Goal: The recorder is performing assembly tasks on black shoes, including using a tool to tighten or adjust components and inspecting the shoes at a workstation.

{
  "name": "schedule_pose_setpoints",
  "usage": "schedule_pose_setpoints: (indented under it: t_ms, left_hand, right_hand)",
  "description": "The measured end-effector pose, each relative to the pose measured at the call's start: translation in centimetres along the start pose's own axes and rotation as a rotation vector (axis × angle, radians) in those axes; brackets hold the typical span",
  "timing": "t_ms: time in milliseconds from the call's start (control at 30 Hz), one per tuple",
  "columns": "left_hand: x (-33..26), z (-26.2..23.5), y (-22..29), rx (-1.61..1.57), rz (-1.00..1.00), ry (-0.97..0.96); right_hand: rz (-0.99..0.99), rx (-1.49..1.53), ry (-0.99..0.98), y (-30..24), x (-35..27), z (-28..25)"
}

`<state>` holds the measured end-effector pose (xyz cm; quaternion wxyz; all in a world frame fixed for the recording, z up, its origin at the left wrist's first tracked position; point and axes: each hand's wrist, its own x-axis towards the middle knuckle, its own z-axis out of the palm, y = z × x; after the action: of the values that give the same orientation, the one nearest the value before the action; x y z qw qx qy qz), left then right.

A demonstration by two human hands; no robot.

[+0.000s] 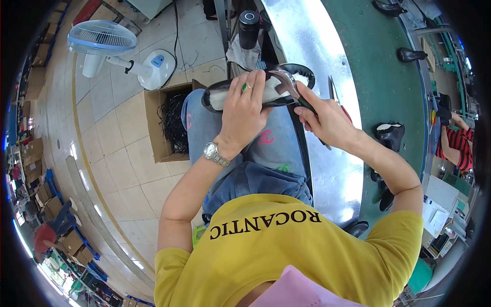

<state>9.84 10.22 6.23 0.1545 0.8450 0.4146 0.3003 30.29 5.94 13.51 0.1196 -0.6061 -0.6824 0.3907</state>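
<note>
Across my lap lies a black shoe upper (207,100), sole side up, with a white bottom lining showing and dark edges around it. My left hand (243,112), with a ring and a wristwatch, is wrapped over its middle and grips it. A pair of pincers (287,81) with a curved shiny metal head meets the right part of the shoe. My right hand (330,123) is closed around the dark handles, whose ends stick out below the palm. What the jaws touch is too small to make out.
A metal bench (335,169) runs along my right, with a pointed tool (333,91) on it. Beyond it, a green conveyor (365,66) carries black shoes (389,135). Left stand a cardboard box (156,128) of black scraps and a fan (105,38). A black flask (249,30) stands ahead.
</note>
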Motion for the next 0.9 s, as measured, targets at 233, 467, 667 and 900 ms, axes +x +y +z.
schedule_pose_setpoints:
  t_ms: [233, 467, 667, 900]
  left_hand:
    - [-0.7, 1.0, -1.3, 0.323, 0.125, 0.036]
    - [-0.9, 1.7, -1.7, 0.363, 0.147, 0.101]
    - [-0.5, 2.0, -1.4, 0.387, 0.103, 0.103]
    - [-0.2, 2.2, -1.3, 0.416, 0.104, 0.117]
  right_hand:
    - [-0.192, -0.108, 0.203, -4.5, 3.2, -4.4]
    - [-0.137, -0.198, 0.181, -2.8, 4.5, -3.4]
    - [-0.085, -0.258, 0.157, -0.1, 5.7, -1.8]
    - [-0.060, -0.298, 0.125, 0.4, 5.8, -2.6]
